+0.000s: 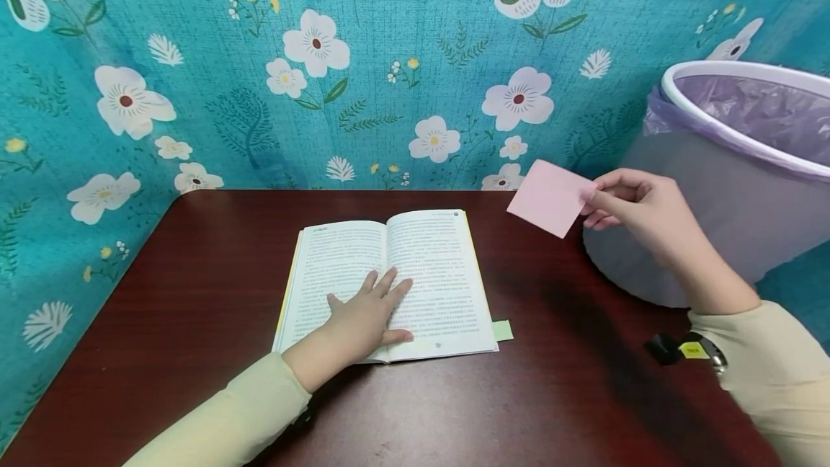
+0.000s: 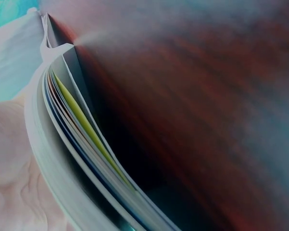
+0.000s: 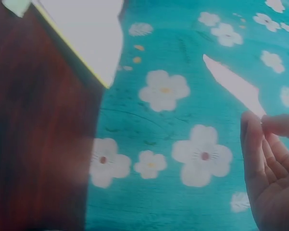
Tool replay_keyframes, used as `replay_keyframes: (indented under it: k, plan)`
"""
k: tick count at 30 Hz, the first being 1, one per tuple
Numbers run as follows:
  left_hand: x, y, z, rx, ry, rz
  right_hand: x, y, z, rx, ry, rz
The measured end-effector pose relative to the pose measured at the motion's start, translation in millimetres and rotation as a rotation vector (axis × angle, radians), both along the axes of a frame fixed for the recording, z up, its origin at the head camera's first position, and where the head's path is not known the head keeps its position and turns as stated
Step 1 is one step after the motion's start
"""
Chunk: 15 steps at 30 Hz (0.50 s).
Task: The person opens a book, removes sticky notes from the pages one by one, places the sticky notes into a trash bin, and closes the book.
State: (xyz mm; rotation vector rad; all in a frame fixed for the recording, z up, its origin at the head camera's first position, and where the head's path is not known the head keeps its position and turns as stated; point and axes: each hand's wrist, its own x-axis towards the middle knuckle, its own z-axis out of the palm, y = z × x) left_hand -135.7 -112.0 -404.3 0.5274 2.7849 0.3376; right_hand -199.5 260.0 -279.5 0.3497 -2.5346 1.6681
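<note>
An open book (image 1: 434, 258) lies on the dark wooden table, its printed pages facing up. My left hand (image 1: 363, 319) rests on it with spread fingers, across the centre fold. In the left wrist view the book's lower page edges (image 2: 91, 144) show beside the palm (image 2: 14, 163). To the right of the book, above the table, my right hand (image 1: 638, 211) pinches a pink sticky note (image 1: 547, 198) by one corner between thumb and fingers. The right wrist view shows the note (image 3: 233, 84) nearly edge-on. A green paper tab (image 1: 502, 330) sticks out from the book's right side.
A grey trash bin (image 1: 707, 186) with a white rim and a purple liner bag stands at the right, close beside the right hand. Behind the table (image 1: 214, 258) hangs a teal flowered cloth (image 1: 389, 56).
</note>
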Motion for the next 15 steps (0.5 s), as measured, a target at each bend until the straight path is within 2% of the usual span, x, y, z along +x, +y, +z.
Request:
replay_keyframes:
  k: [4,11,15]
  plan:
    - [0.6,-0.9,0.6,0.0,0.0,-0.001,5.6,1.4,13.4,0.017,0.031,-0.052]
    - [0.4,-2.4,1.9,0.002,-0.003,-0.002,21.3,3.7,33.4,0.099,0.112,-0.084]
    - [0.3,-2.8,1.3,-0.009,-0.01,0.004,26.3,6.9,46.2,0.034,0.181,-0.082]
